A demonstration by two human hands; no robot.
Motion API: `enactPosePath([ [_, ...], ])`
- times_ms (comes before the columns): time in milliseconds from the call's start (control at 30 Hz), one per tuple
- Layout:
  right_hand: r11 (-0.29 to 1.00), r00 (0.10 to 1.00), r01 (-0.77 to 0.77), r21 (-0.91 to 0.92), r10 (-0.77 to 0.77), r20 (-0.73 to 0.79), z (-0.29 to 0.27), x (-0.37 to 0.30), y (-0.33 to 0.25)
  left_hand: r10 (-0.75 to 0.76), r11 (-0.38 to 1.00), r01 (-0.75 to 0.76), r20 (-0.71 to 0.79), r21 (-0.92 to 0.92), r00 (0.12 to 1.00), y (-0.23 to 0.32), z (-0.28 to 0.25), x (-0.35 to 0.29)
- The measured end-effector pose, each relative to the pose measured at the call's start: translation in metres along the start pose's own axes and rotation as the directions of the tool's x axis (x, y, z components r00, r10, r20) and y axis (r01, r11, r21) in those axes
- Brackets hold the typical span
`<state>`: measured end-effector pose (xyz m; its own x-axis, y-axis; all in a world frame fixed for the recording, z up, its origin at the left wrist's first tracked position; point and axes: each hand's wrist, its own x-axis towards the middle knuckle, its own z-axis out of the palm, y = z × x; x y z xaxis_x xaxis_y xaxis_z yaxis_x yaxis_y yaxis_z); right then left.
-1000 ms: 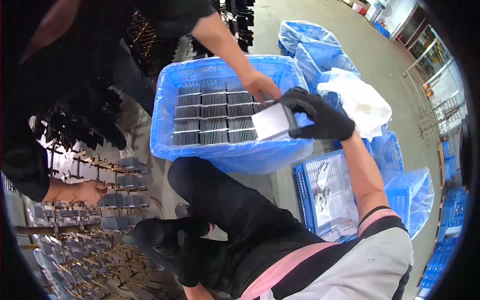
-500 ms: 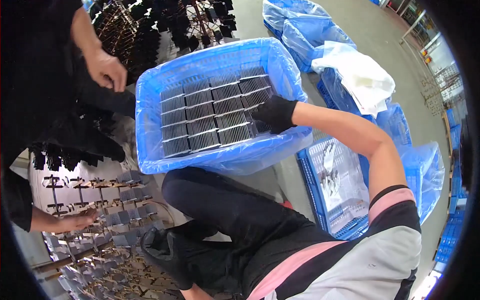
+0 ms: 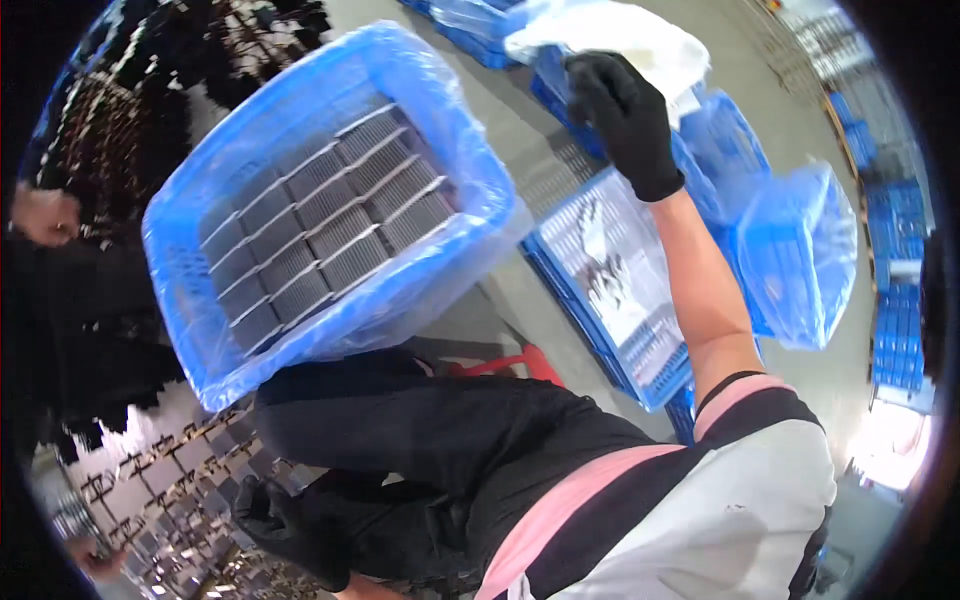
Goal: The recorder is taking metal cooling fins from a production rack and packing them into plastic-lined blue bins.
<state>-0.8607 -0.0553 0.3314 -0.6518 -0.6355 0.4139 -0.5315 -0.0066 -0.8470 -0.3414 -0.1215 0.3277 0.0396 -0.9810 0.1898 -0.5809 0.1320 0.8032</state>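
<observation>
White plastic bag (image 3: 620, 40): crumpled, pale sheet at the upper edge of the view, lying over a stack of blue crates (image 3: 740, 140). The right hand (image 3: 625, 115), in a black glove, reaches up to it with the bare forearm stretched out from below; its fingers (image 3: 590, 85) are curled close together against the bag's lower edge, though whether they actually pinch the plastic cannot be told.

Flat blue crate (image 3: 570, 290): directly beneath the right forearm, on the grey floor (image 3: 520, 150), holding a clear sheet with small dark parts on it.

Blue bag (image 3: 800, 250): translucent, bulging, just right of the forearm, beside further stacked blue crates along the right rim.

Large blue bin (image 3: 470, 170): lined with clear plastic, well left of the right hand, tilted in the view. Contents: grey ribbed metal pieces (image 3: 330, 230) packed in about 4 neat rows, touching one another.

Left hand (image 3: 275, 515): black glove, low at the person's side near the bottom edge, beside the dark trousers; fingers loosely curled, holding nothing that can be made out.

Small metal parts (image 3: 150, 490): spread on racks across the lower left, near the left hand.

Another person's bare hand (image 3: 45, 215): at the left rim, closed in a loose fist, well apart from the bin.
</observation>
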Motion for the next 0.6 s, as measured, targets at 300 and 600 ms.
enactPosePath([
  [300, 0.806, 0.831, -0.243, -0.539, 0.459, 0.312, -0.124, -0.307, 0.347, 0.019, 0.994, -0.027, 0.076, 0.109, 0.997, -0.059, 0.009, 0.021],
  [600, 0.311, 0.580, -0.463, -0.830, 0.814, -0.019, -0.013, -0.323, 0.344, -0.141, 0.955, 0.081, 0.197, 0.286, 0.970, -0.089, -0.019, 0.039],
])
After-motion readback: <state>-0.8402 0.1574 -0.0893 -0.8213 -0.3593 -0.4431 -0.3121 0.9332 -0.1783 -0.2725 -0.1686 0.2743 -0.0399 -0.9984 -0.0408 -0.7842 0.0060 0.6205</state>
